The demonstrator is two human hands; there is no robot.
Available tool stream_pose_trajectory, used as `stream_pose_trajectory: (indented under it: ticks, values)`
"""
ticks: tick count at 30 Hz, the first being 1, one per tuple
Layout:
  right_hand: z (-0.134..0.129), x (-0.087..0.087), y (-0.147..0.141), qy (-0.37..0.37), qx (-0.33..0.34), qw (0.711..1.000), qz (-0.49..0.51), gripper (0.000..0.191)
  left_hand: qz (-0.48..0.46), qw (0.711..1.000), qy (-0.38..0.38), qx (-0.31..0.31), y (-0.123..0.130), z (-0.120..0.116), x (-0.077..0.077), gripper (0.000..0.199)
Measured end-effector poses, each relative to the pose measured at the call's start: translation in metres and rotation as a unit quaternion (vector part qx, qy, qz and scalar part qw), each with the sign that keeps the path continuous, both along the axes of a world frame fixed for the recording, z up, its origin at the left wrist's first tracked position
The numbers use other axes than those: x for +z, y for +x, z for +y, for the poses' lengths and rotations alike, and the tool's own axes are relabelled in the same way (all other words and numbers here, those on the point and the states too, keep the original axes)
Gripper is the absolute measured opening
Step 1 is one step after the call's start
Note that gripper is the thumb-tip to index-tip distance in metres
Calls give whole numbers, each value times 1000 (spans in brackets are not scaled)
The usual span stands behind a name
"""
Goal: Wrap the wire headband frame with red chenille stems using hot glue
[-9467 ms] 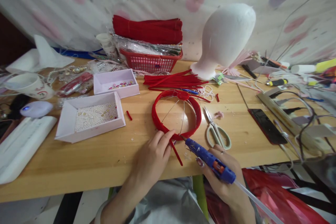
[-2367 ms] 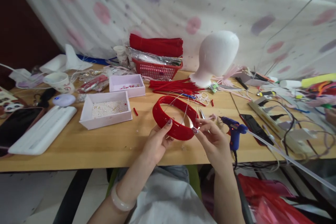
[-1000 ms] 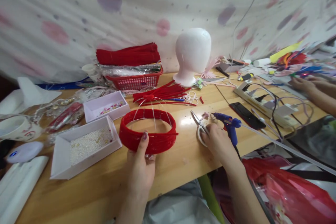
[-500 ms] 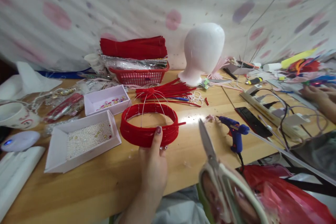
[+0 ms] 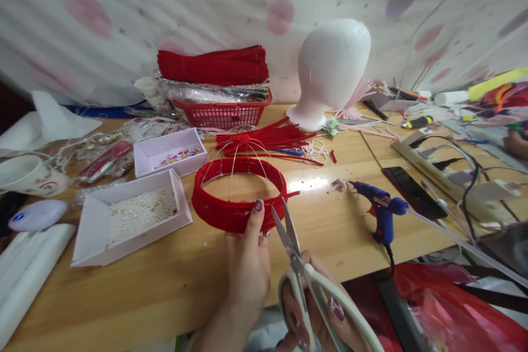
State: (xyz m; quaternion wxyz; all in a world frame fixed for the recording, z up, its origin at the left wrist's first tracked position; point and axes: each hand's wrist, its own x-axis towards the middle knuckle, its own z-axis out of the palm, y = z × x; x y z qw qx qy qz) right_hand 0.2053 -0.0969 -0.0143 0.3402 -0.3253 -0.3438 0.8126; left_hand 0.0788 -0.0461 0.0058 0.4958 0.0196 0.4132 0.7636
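Left hand [image 5: 249, 272]: fingers closed on red ring [image 5: 223, 214], above table [image 5: 165, 300]
Right hand [image 5: 325, 300]: grips open scissors [image 5: 293, 258] at ring's front
Behind: red strips [image 5: 284, 135], partly hidden by ring
Sides: bead box [image 5: 89, 231] left, glue gun [image 5: 381, 206] right

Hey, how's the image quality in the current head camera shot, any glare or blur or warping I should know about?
Head view: a bright glare patch on the tabletop right of the red band; wide-angle stretching toward the edges, strongest on the paper cup at far left; the scissors look fairly sharp.
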Motion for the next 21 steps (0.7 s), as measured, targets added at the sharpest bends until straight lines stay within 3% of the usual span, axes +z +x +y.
stream_pose_trajectory:
  ticks: [6, 12, 21]
  values:
    - [6, -1, -7, 31, 41, 998, 40, 47, -18, 1000, 2, 4, 3, -3, 1, 53]
    - [13, 16, -11, 23, -14, 998, -53, 45, -22, 999, -26, -1, 1, -3, 0, 40]
    - [17, 19, -9, -10, -8, 982, -190, 51, -39, 999, -38, 6, -1, -3, -2, 44]
